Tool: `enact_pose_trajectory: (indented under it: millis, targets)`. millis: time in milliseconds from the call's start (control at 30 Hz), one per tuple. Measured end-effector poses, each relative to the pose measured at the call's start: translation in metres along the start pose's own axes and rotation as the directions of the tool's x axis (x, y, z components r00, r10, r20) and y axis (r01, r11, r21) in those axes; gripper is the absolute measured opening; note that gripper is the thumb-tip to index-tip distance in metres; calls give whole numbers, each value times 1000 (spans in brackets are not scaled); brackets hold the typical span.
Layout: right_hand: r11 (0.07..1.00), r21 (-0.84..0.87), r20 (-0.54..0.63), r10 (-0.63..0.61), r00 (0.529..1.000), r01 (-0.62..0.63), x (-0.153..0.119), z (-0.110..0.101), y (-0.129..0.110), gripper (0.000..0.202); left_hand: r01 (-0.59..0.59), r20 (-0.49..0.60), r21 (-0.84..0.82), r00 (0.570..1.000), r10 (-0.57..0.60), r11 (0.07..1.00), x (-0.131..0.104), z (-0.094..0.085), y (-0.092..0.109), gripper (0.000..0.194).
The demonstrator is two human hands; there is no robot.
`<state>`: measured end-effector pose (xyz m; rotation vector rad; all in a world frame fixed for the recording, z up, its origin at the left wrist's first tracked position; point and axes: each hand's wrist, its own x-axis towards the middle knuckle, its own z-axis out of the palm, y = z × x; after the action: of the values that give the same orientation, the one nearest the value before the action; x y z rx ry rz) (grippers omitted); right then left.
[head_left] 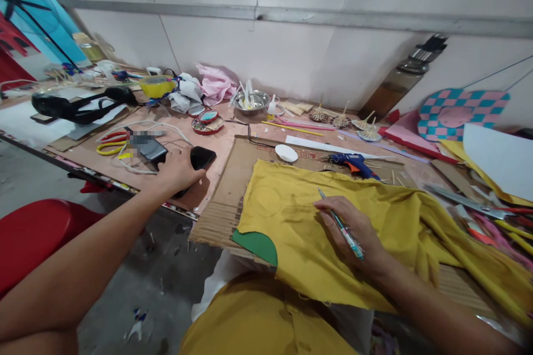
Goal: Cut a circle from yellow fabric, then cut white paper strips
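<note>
My left hand (180, 169) reaches out to the table's left part, its fingers and thumb around a black phone (203, 157) that lies partly beneath the palm. Just left of those fingers is a grey, flat device (153, 151) with a white cable. In my right hand (347, 224) is a pen (343, 227) with a clear and teal barrel, tip pointing up and away. That hand rests on a spread yellow cloth (297, 249), which bears a faint drawn round outline. A green piece (256, 247) shows under the cloth's left edge.
Cardboard (225, 199) lies beneath the cloth. Beyond it are a small white oval (286, 153), a blue glue gun (353, 165) and a metal bowl (252, 102). Scissors (112, 143) lie left; large shears (466, 199) lie right. A red stool (45, 238) stands at left.
</note>
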<state>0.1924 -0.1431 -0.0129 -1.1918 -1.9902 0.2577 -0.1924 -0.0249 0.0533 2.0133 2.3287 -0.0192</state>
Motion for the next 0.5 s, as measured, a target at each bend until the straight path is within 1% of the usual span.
enact_pose_trajectory:
  millis: [133, 367, 500]
  targets:
    - [1000, -1, -1, -3, 1000, 3, 0, 0, 1, 16, -5, 16, 9, 1000, 5, 1000, -1, 0, -3, 81]
    - [1000, -16, 1, -14, 1000, 14, 0, 0, 1, 16, 7, -4, 23, 1000, -7, 1000, 1, 4, -8, 86]
    - [1000, -18, -1, -15, 1000, 15, 0, 0, 1, 15, 1, -8, 26, 1000, -1, 1000, 1, 5, -8, 85]
